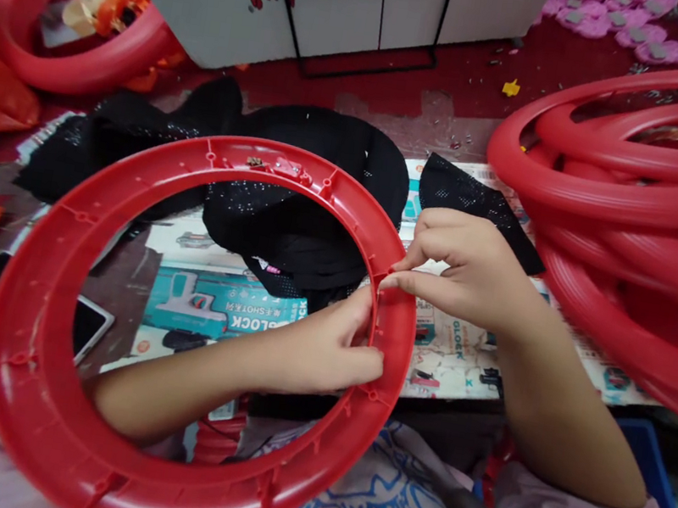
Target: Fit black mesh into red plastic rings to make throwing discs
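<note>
Lavender-grey shirt with blue print (390, 502): nearest, at the bottom of the view.
Glossy red plastic ring (43, 276): large, round, its open channel (179, 490) facing up, held over the lap.
Bare left hand (336, 352): arm through the ring's middle, fingers curled over the inner rim, gripping it.
Bare right hand (460, 260): thumb and forefinger pinched at the channel's right side; what lies between them, I cannot tell.
In place: a small red fitting with metal specks (291, 171) and a gold-brown piece (255, 162), in the far stretch; that part looks done.
Left over: red plastic posts (87, 217) elsewhere appear bare; I judge it partly fitted.
Crumpled black perforated cloth (332, 137): just beyond.
Stacked red rings (619, 191): to the right.
Pale upright panel (345, 6): farther back.
</note>
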Demonstrator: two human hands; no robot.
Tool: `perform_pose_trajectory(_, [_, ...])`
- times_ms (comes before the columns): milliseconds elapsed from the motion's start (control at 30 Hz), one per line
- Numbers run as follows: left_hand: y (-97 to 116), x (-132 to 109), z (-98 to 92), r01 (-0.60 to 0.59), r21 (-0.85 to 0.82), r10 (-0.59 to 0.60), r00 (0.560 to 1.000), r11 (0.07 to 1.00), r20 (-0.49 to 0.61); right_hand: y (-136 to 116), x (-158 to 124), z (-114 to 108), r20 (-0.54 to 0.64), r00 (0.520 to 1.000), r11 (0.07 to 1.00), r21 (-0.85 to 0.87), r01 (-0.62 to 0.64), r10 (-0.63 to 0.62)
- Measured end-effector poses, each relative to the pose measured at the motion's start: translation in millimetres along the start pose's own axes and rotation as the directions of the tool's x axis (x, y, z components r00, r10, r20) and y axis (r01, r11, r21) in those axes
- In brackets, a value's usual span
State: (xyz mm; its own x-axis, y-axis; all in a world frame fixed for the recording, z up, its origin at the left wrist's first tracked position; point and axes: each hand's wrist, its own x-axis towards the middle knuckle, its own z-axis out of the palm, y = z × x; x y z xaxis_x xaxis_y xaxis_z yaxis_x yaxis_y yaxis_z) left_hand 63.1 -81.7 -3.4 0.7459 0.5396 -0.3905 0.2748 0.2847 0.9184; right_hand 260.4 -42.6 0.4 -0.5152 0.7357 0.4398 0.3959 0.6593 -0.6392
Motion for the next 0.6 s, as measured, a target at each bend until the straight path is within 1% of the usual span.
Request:
perform_pose_trajectory(100, [0.0, -0.1, -0.3, 0.019, 0.015, -0.020, 1.000, 1.000, 0.007, -0.5, 0.3, 0.0, 0.020, 1.000, 1.000, -0.004, -0.014, 0.014])
perform_pose_trajectory(267, [-0.5, 0.3, -0.2, 0.009, 0.017, -0.010, 1.000, 1.000, 0.023, -1.6, 0.6, -0.6, 0.055, 0.997, 0.998, -0.010, -0.061, 0.061])
perform_pose_trajectory(467, [-2.7, 1.6, -0.3, 0.004, 0.050, -0.004, 1.000, 0.999, 0.003, -3.3, 0.3, -1.0, 0.086, 0.989, 0.993, -0.027, -0.115, 0.117])
perform_pose_trajectory(600, [-2.6, 2.1, 0.9, 0.015, 0.039, -0.015, 1.000, 0.999, 0.004, -5.5, 1.1, -2.7, 0.142, 0.979, 0.988, -0.064, -0.138, 0.146])
